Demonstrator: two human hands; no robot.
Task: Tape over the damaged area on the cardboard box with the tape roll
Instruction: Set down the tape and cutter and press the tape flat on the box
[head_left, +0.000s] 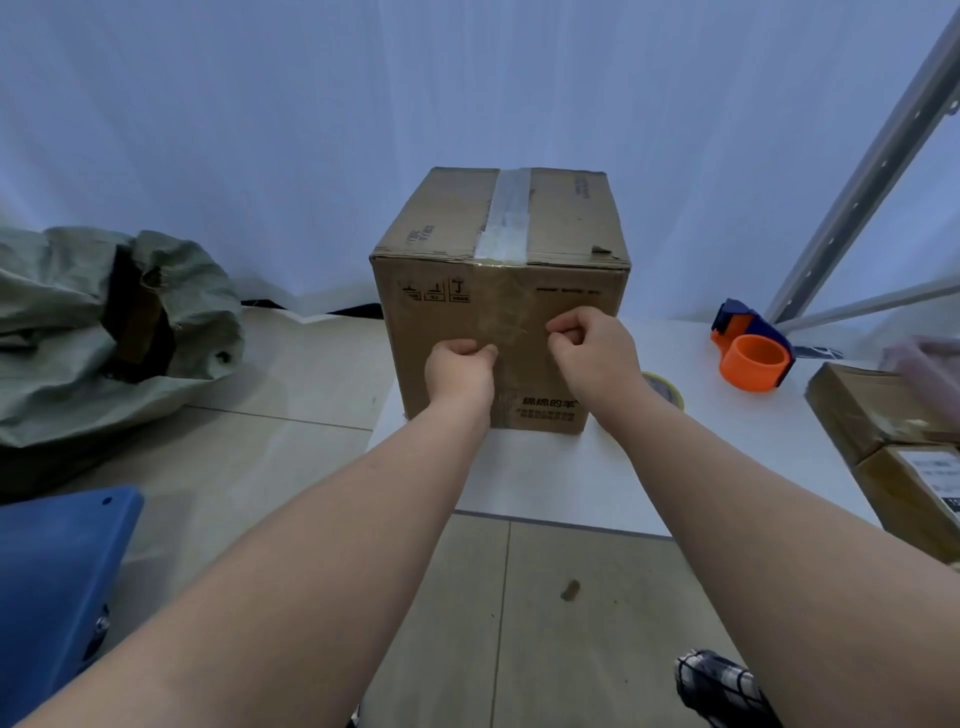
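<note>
A brown cardboard box (447, 322) stands on the white table (623, 478), with clear tape along its top seam and down its front face. My left hand (460, 371) and my right hand (592, 353) press against the front face, fingers curled, on either side of a glossy strip of clear tape (506, 325). Whether the fingers pinch the tape's edges I cannot tell. A tape roll (665, 387) lies flat on the table right of the box, partly hidden behind my right forearm. A torn spot (602, 250) shows on the box's top right edge.
An orange and blue tape dispenser (753, 353) sits on the table at the right. Two more cardboard boxes (883, 421) lie at the right edge. A green sack (104, 332) and a blue seat (57, 582) are on the floor at the left. A metal frame (872, 171) rises at the right.
</note>
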